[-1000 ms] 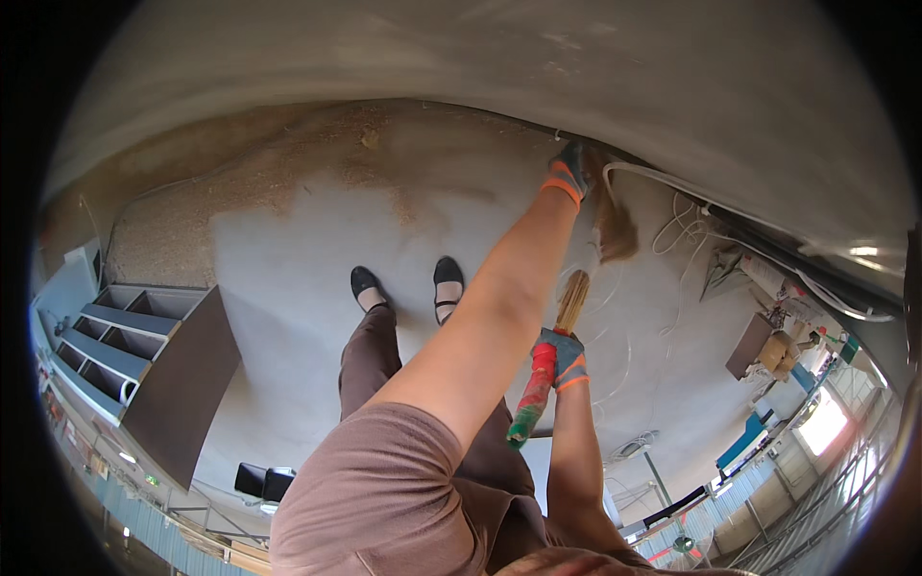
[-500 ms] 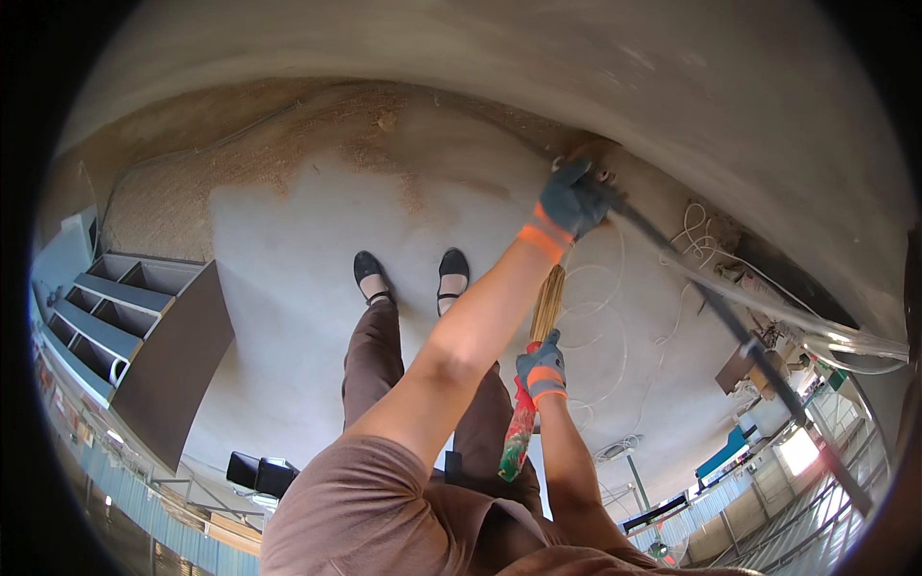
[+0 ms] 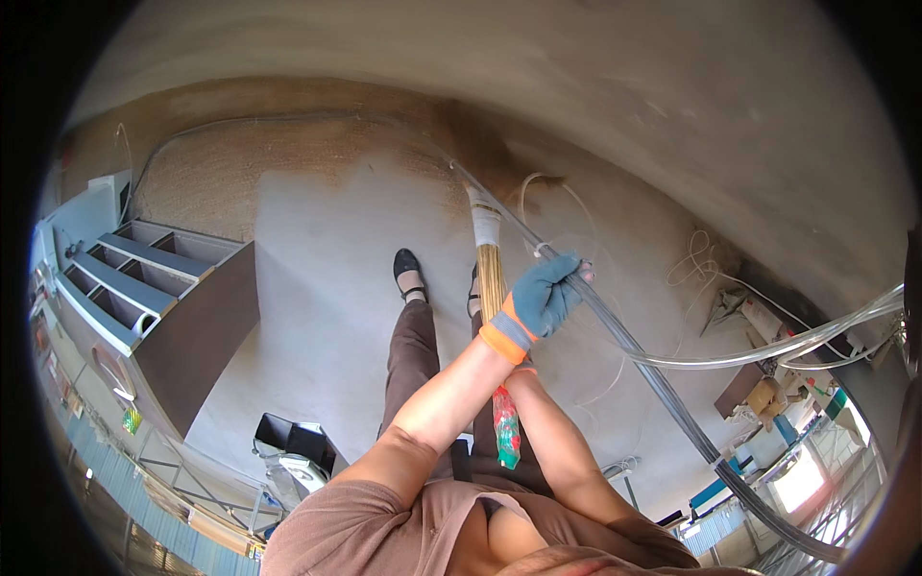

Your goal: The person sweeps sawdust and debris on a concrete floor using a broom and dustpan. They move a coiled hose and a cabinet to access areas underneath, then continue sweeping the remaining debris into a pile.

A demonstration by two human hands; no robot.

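My left hand (image 3: pixel 545 296), in a grey glove with an orange cuff, is closed around a long grey bundle of tubing or cable (image 3: pixel 639 355). This bundle slants from the base of the wall down to the lower right, with light ties around it. My right hand (image 3: pixel 524 367) is mostly hidden behind my left wrist and forearm. It appears wrapped around the handle of a straw broom (image 3: pixel 491 278), whose red and green patterned handle end (image 3: pixel 506 432) sticks out below. The broom's head points away from me, with a white band around it, close to the bundle.
Clear tubing (image 3: pixel 768 351) sweeps in from the right, and a thin white cord (image 3: pixel 699 259) lies coiled on the floor. A brown cabinet with open compartments (image 3: pixel 206 326) stands left, a black bin (image 3: pixel 288 432) below it. Brown dust (image 3: pixel 317 144) lies along the curved wall.
My left hand has drawn the grey bundle away from the wall, toward me. The broom now stands more upright and further left, its head in view past my left forearm.
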